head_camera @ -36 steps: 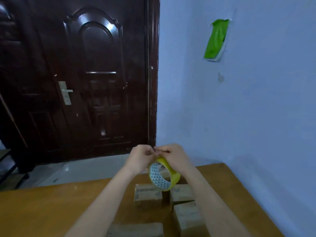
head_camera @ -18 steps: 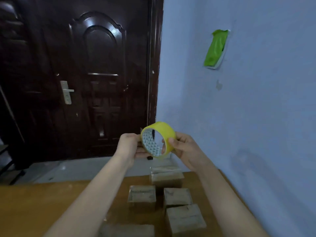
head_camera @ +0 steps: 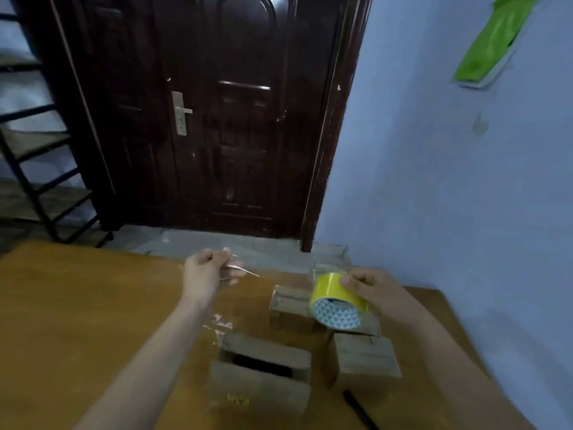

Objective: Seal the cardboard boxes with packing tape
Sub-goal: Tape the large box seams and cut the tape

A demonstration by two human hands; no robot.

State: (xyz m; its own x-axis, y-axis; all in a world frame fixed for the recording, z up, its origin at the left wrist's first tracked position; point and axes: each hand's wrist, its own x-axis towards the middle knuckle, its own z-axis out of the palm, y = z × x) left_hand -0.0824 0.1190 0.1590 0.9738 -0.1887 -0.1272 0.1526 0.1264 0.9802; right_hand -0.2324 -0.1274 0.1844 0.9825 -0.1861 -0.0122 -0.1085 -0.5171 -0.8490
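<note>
- head view: right hand (head_camera: 376, 291) has its fingers curled round the yellow tape roll (head_camera: 338, 301), up above the cardboard boxes (head_camera: 366, 356) on the worktop (head_camera: 77, 305)
- left hand (head_camera: 207, 273) pinches the clear tape end (head_camera: 245, 270), strip stretched between both hands
- nearest box (head_camera: 260, 378) has its top slot open, black pen (head_camera: 359, 409) just beside it

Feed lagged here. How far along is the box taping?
Done: no box plainly shows tape; blur hides detail. In hand: right hand grips the yellow tape roll, left hand pinches the clear strip pulled from it. Left: the near box gapes open at its top; the others also await sealing.
</note>
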